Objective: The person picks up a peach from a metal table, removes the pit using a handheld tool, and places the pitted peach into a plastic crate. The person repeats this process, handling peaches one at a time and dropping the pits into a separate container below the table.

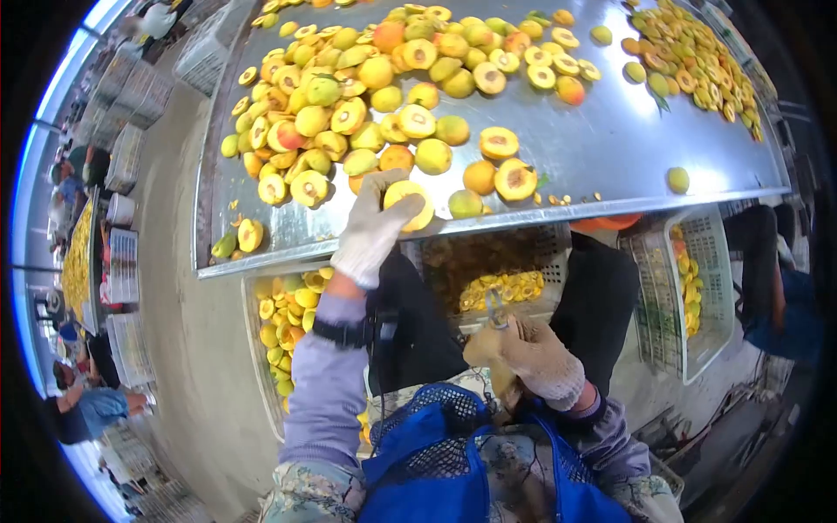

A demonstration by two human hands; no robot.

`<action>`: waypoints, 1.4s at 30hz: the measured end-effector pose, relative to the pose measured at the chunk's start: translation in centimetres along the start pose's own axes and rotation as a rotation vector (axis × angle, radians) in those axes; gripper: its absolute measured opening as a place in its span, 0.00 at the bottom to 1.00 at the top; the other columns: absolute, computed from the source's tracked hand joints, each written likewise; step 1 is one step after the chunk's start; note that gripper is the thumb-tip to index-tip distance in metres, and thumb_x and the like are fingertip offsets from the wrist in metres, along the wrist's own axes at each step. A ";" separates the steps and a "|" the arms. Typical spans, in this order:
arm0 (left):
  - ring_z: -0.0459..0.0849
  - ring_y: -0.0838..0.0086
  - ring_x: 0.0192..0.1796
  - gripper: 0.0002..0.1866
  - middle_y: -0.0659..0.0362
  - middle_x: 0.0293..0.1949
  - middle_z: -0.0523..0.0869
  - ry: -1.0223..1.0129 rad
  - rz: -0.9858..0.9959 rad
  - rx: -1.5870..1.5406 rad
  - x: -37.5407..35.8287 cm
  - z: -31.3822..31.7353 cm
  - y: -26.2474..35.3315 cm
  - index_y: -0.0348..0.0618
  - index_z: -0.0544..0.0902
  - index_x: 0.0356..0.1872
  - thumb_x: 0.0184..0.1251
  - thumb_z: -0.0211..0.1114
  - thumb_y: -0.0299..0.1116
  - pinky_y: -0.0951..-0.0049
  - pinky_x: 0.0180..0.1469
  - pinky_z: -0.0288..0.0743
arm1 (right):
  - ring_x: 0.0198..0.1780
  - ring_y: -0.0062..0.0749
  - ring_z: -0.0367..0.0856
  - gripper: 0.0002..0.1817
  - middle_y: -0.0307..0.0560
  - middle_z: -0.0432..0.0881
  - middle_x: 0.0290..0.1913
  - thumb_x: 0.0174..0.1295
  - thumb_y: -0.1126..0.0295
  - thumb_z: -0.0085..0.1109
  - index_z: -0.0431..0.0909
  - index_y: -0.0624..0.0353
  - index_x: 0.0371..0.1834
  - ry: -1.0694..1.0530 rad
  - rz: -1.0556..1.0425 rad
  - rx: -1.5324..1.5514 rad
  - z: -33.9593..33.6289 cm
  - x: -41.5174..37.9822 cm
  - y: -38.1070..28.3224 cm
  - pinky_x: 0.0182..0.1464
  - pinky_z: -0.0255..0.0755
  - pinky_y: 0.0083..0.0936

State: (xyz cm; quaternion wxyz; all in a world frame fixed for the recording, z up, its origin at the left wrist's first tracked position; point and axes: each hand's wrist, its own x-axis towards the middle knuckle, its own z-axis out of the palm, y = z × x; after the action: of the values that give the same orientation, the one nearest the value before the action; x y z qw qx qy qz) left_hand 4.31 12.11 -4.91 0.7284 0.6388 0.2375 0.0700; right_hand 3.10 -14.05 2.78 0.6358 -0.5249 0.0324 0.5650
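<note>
My left hand (pixel 373 228), in a pale knit glove, holds a yellow fruit half (pixel 408 206) at the near edge of the metal table (pixel 602 166). Its fingers and thumb are closed round the fruit. Over my lap, my right hand (pixel 534 356), in a brownish glove, is closed on a small tool with a curved metal loop (pixel 496 307); its handle is hidden in the glove. Just beyond my left hand lies a large pile of halved and whole yellow fruit (pixel 349 116). Two halves (pixel 515 179) sit to its right, near the edge.
Below the edge are a crate of fruit (pixel 288 336) at left, a crate with fruit pieces (pixel 501 291) between my knees and another crate (pixel 683 288) at right. A second fruit pile (pixel 689 61) lies at the far right. People and stacked crates (pixel 131 87) are at left; another person sits at right.
</note>
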 end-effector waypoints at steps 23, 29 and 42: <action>0.86 0.67 0.47 0.24 0.53 0.47 0.87 -0.309 0.679 0.581 -10.0 9.7 6.6 0.33 0.79 0.56 0.73 0.54 0.45 0.70 0.53 0.77 | 0.21 0.21 0.80 0.17 0.40 0.79 0.22 0.69 0.55 0.54 0.78 0.60 0.41 -0.014 -0.213 -0.288 -1.2 -2.3 -0.3 0.22 0.71 0.20; 0.85 0.68 0.47 0.22 0.50 0.50 0.85 -0.309 0.169 0.277 -9.9 11.1 8.3 0.35 0.76 0.60 0.71 0.58 0.38 0.72 0.53 0.76 | 0.13 0.22 0.74 0.16 0.41 0.78 0.19 0.69 0.58 0.55 0.78 0.62 0.35 -0.205 -0.035 -0.048 -1.4 -3.3 -2.2 0.14 0.64 0.19; 0.85 0.70 0.45 0.16 0.51 0.49 0.86 -0.483 0.549 0.235 -10.1 10.3 7.0 0.35 0.83 0.52 0.67 0.62 0.32 0.71 0.50 0.78 | 0.14 0.21 0.73 0.19 0.42 0.81 0.24 0.72 0.57 0.51 0.80 0.64 0.40 -0.227 0.009 0.344 -1.6 -3.8 0.4 0.13 0.62 0.17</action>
State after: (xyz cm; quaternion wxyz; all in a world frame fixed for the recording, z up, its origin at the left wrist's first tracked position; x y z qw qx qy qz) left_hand 1.34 -0.03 5.19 0.6393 0.7559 -0.1144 0.0823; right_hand 2.32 -17.86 4.25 0.7131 -0.3412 0.0590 0.6096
